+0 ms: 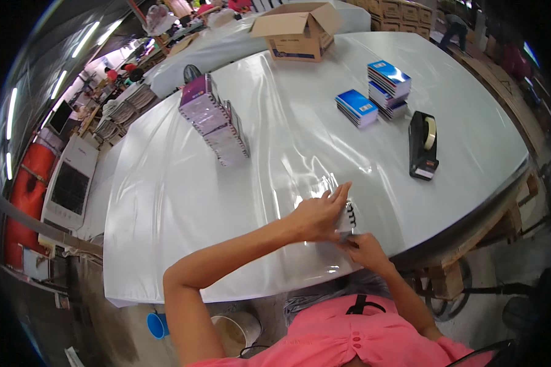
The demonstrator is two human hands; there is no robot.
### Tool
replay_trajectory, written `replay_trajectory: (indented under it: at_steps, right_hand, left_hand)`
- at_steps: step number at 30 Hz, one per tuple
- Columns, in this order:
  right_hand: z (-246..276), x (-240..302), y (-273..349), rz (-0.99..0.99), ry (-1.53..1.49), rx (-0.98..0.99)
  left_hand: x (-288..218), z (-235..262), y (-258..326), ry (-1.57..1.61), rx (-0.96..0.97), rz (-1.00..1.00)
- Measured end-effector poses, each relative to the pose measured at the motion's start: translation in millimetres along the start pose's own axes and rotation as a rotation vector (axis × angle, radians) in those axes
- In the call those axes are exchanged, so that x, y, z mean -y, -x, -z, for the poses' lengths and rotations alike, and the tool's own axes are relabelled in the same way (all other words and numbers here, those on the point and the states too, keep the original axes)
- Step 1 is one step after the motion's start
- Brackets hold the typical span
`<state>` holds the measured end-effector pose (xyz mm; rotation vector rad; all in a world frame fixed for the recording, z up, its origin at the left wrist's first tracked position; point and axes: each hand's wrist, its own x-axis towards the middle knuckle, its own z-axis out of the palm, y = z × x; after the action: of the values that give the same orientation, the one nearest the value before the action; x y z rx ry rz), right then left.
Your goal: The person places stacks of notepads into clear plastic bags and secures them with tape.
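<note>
At the near part of the table, both my hands meet over a small pale bundle (351, 215) with black spiral binding along its right side. Clear, shiny film seems to lie around it, and my hands cover most of it. My left hand (317, 218) rests over its top, fingers stretched toward the upper right. At the bundle's near end, my right hand (365, 251) has its fingers curled and pinched, and what lies between them is hidden.
A black tape dispenser (423, 147) stands to the right. Beyond it are a tall stack of blue notebooks (389, 82) and a shorter stack (357, 108). Film-wrapped purple notebook packs (213, 119) stand left. An open cardboard box (296, 46) sits at the far edge of the white-covered table (165, 202).
</note>
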<state>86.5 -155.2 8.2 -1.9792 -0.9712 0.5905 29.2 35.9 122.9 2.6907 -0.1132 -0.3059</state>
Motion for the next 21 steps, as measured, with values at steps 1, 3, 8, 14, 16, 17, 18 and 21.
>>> replay_trajectory:
  at_steps: [1, 3, 8, 14, 16, 17, 18, 21]
  right_hand:
    - [1.4, -4.0, 2.0, -0.030, 0.019, 0.058]
    - [1.6, -5.7, 10.4, -0.006, 0.000, 0.084]
    - [6.3, -10.4, 17.5, 0.029, -0.011, 0.119]
    - [6.5, -13.1, 18.2, 0.099, 0.053, 0.058]
    - [5.1, -10.8, 16.1, 0.094, 0.088, 0.071]
    - [3.2, -9.3, 15.4, 0.096, 0.124, 0.075]
    - [2.4, -7.8, 14.4, 0.094, 0.162, 0.075]
    - [1.0, -7.9, 12.2, 0.156, 0.172, 0.032]
  left_hand:
    - [-0.2, 2.8, 11.3, -0.091, -0.062, -0.004]
    - [-0.9, 16.9, 33.8, -0.137, -0.160, 0.023]
    - [75.0, 13.0, 84.6, -0.408, -0.477, -0.035]
    - [175.3, 22.3, 148.2, -0.712, -0.477, 0.112]
    - [210.3, 27.0, 161.6, -0.800, -0.478, 0.125]
    - [226.6, 30.3, 168.4, -0.830, -0.456, 0.171]
    - [241.0, 34.7, 170.8, -0.859, -0.436, 0.211]
    - [280.3, 41.4, 168.3, -0.916, -0.466, 0.282]
